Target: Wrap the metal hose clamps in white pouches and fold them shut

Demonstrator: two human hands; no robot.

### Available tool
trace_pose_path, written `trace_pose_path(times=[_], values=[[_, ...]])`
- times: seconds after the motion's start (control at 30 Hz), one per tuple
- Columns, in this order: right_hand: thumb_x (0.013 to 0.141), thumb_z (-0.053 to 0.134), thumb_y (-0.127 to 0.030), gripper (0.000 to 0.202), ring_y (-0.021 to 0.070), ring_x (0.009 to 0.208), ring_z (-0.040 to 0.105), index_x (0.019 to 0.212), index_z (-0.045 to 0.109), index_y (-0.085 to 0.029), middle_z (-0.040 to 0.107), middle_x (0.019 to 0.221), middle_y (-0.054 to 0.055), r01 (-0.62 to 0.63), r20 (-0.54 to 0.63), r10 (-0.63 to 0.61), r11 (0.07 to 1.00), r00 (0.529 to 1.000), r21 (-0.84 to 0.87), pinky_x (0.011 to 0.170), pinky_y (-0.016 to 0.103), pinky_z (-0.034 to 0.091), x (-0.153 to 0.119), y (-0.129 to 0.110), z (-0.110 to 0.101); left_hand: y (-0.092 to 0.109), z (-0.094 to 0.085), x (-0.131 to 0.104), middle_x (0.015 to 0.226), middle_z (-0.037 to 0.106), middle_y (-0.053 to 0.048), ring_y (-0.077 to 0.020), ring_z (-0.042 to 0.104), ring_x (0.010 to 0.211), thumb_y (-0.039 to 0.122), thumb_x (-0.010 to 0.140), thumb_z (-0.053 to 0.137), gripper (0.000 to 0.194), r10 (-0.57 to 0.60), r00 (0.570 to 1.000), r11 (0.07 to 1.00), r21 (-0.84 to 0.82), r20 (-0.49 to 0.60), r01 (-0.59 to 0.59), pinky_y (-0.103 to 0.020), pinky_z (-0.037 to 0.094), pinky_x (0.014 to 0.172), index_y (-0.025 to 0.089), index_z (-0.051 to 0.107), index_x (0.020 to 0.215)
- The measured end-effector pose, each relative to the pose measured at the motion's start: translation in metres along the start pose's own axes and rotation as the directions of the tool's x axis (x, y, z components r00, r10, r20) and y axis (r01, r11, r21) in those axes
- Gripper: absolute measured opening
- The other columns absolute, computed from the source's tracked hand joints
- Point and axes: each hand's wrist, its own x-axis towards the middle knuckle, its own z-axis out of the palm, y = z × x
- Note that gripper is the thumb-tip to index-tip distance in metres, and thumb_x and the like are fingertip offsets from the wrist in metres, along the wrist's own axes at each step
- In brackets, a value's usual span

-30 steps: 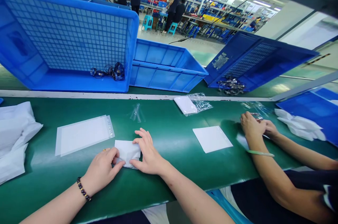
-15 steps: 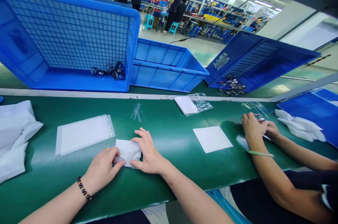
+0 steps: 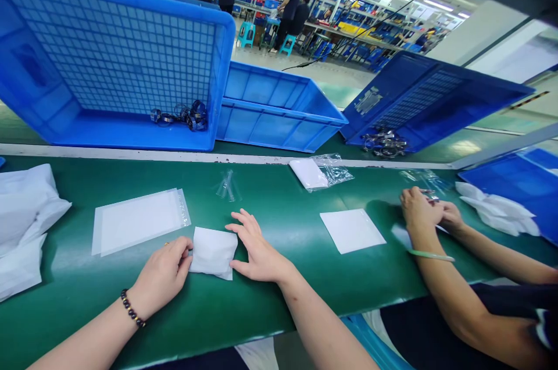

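Note:
A small folded white packet (image 3: 213, 252) of soft, thin paper or foam lies on the green tabletop in front of me; its contents are hidden. At its left edge, the fingers and thumb of my left hand (image 3: 163, 271) are drawn together on the side of the packet. My right hand (image 3: 261, 251) is open at the right edge, fingers spread and fingertips by the packet's side. To the left lie flat white sheets in clear plastic bags (image 3: 142, 221). Behind the packet are small clear plastic strips (image 3: 226, 185).
White wrapping material (image 3: 26, 224) lies far left. Blue crates (image 3: 279, 123) line the back; the left one holds dark metal parts (image 3: 192, 117). A clear bag with white contents (image 3: 309, 174) and white sheets (image 3: 353, 230) lie right. A co-worker's hands (image 3: 421, 210) work farther right.
Both my hands have drawn apart, off the packet's top towards its sides. More of the packet now shows, lying flat. The co-worker's hands have barely moved.

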Motion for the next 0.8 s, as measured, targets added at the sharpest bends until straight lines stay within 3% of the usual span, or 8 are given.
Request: trace_pose_path(times=[0.13, 0.33, 0.63, 0.8], values=[[0.067, 0.059, -0.019, 0.066, 0.0288, 0.139, 0.0, 0.128, 0.034, -0.02, 0.022, 0.143, 0.013, -0.001, -0.005, 0.001, 1.0, 1.0, -0.004, 0.109, 0.056, 0.006, 0.0, 0.001, -0.001, 0.0, 0.0, 0.001, 0.078, 0.056, -0.002, -0.0175, 0.055, 0.07, 0.017, 0.086, 0.034, 0.013, 0.022, 0.999, 1.0, -0.002, -0.027, -0.022, -0.03, 0.04, 0.063, 0.021, 0.046, 0.09], [0.067, 0.061, -0.024, 0.065, 0.0306, 0.138, 0.004, 0.127, 0.035, -0.02, 0.024, 0.142, 0.014, 0.013, -0.025, -0.013, 1.0, 1.0, 0.003, 0.108, 0.058, 0.008, -0.001, 0.0, -0.002, 0.003, -0.004, 0.001, 0.076, 0.056, -0.001, -0.017, 0.055, 0.067, 0.021, 0.088, 0.031, 0.016, -0.012, 0.999, 0.998, -0.064, -0.036, 0.01, -0.03, 0.041, 0.062, 0.021, 0.047, 0.092], [0.07, 0.06, -0.023, 0.061, 0.0296, 0.138, 0.005, 0.125, 0.036, -0.02, 0.023, 0.142, 0.013, 0.018, -0.053, -0.016, 0.999, 0.998, 0.035, 0.108, 0.056, 0.015, 0.0, 0.0, -0.001, 0.005, -0.01, 0.002, 0.084, 0.058, 0.0, -0.0158, 0.055, 0.069, 0.02, 0.084, 0.038, 0.015, -0.025, 0.998, 0.993, -0.118, 0.057, 0.031, -0.029, 0.04, 0.064, 0.022, 0.045, 0.097], [0.07, 0.06, -0.024, 0.06, 0.0297, 0.138, 0.006, 0.125, 0.036, -0.02, 0.025, 0.141, 0.013, 0.033, -0.068, -0.031, 0.999, 0.997, 0.031, 0.108, 0.057, 0.014, 0.001, -0.001, 0.003, 0.008, -0.012, 0.003, 0.081, 0.058, 0.001, -0.0135, 0.054, 0.061, 0.028, 0.086, 0.04, 0.019, -0.08, 0.987, 0.955, -0.273, 0.141, 0.116, -0.027, 0.04, 0.06, 0.022, 0.04, 0.104]])
